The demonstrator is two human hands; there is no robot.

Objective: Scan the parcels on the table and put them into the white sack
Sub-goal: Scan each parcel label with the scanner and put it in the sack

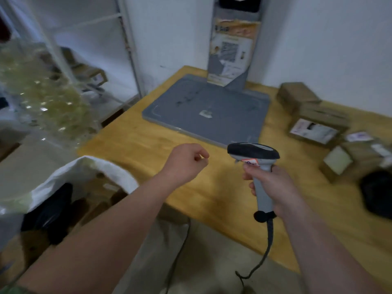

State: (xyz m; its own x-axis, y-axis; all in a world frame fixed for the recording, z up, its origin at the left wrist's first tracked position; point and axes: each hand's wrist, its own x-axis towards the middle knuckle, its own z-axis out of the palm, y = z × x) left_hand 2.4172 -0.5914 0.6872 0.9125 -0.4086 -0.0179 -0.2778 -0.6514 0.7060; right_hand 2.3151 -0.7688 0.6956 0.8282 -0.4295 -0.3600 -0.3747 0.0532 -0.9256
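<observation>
Nearest lay the left forearm (101, 225), angled up from the lower left over the open mouth of the white sack (89, 166). That sack stood just beside the near-left corner of the table (137, 143), with dark and brown parcels already inside. Beyond the forearm, the left hand (186, 160) hung above the table, fingers curled in on nothing. To its right, the right hand (273, 187) was wrapped round the handle of the scanner (253, 152), whose nose pointed away over the table. Its cable (269, 234) dropped from the butt of the handle past the table's front edge and out of view below.

The parcels (314, 129) not yet bagged sat at the far right of the table, well apart from both hands. They were several cardboard boxes crowded together, with a black pouch (377, 196) nearest the front edge. Farther back stood a grey platform (212, 111) with an upright post.

Trouble looked most likely in the reach. The empty hand would have to cross in front of the scanner arm to get at the heap, and a knock there could push a box or the pouch off the table. Labels faced different ways and some did not show, so a scan could miss. The hanging cable might snag on the table edge. The sack's rim sagged inward, so a tossed parcel could catch it and drop beside the sack.
</observation>
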